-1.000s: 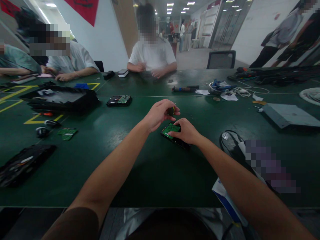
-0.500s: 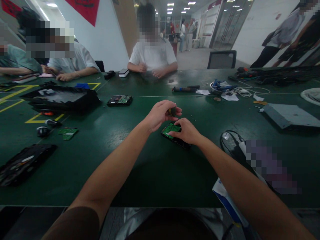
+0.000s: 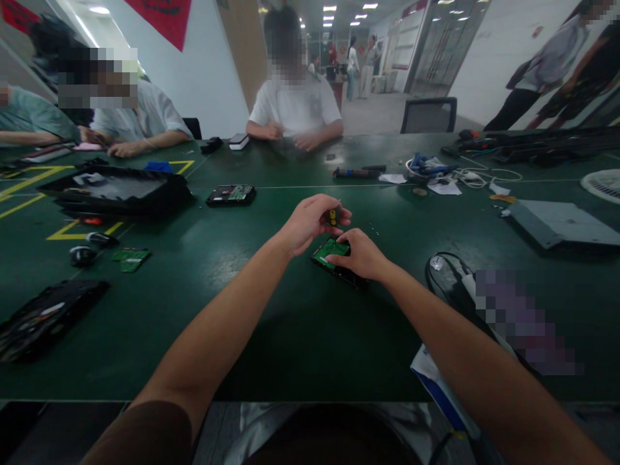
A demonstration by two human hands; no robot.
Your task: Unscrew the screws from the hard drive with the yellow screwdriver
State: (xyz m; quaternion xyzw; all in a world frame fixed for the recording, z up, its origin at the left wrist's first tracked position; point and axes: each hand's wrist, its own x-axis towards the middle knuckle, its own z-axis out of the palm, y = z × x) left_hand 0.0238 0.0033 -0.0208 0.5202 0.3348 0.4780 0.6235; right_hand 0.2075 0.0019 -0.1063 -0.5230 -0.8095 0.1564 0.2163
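A hard drive, green circuit board facing up, lies on the table in front of me. Above it, my left hand is closed around the black-and-yellow handle of a screwdriver. The screwdriver stands roughly upright, and its tip is hidden behind my right hand's fingers. My right hand grips the drive at its right side, the thumb lying on the board and the fingers near the screwdriver's lower end. Several tiny screws lie just beyond the drive.
Another hard drive lies ahead to the left, near a black tray. Loose green circuit boards and a black device part are at left. A grey metal box and a cable are at right. A person sits opposite.
The screwdriver handle has turned in my left hand's fingers, so more of its yellow marking shows. My right hand and the hard drive stay in place.
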